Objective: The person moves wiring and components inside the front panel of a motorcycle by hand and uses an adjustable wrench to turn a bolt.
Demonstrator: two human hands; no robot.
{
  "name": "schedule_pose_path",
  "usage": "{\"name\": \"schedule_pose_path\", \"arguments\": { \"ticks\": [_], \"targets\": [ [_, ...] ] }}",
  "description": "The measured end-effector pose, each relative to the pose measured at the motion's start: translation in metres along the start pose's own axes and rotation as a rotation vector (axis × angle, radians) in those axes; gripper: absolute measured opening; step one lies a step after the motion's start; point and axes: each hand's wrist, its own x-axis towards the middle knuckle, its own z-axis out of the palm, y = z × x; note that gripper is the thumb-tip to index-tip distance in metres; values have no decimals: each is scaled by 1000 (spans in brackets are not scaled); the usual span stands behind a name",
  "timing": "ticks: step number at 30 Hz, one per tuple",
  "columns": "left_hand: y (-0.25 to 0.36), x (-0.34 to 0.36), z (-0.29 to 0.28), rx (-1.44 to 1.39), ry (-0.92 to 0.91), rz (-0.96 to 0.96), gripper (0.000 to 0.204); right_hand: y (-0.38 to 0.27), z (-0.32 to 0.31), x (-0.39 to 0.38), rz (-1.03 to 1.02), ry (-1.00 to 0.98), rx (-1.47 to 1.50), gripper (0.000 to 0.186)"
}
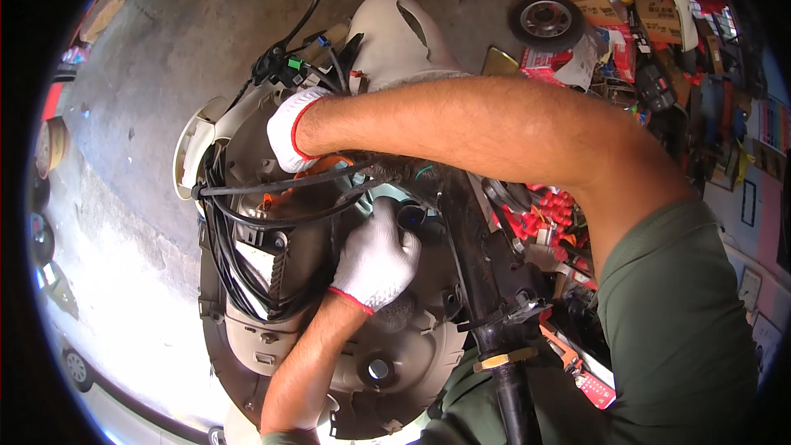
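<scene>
Beige plastic scooter shell [424, 350] sits left of centre, seemingly steadied by the white-gloved right hand [290, 128] while the white-gloved left hand [375, 259] reaches inside; whether either is clamped, I cannot tell.

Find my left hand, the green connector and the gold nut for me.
Left hand [376, 264]: head view, on the back of the white glove.
Green connector [294, 63]: head view, on its plastic body.
Gold nut [504, 358]: head view, on its side.
</scene>
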Motion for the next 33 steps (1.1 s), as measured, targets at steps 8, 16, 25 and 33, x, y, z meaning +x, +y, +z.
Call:
{"name": "schedule_pose_path", "arguments": {
  "ticks": [8, 16, 25, 33],
  "targets": [
    [5, -3, -5, 5, -1, -50, 33, -9, -18, -14, -62, 81, -47, 35],
    [4, -2, -3, 5, 11, -31, 32, -10, -40, -29, -80, 124, -27, 36],
    [1, -3, -5, 12, 17, -34, 32, -22, -51, -40, -120, 101, -78, 36],
    [6, -3, -7, -11, -4, -34, 32, -24, -56, -54, -202, 170, -85, 35]
  ]
}}
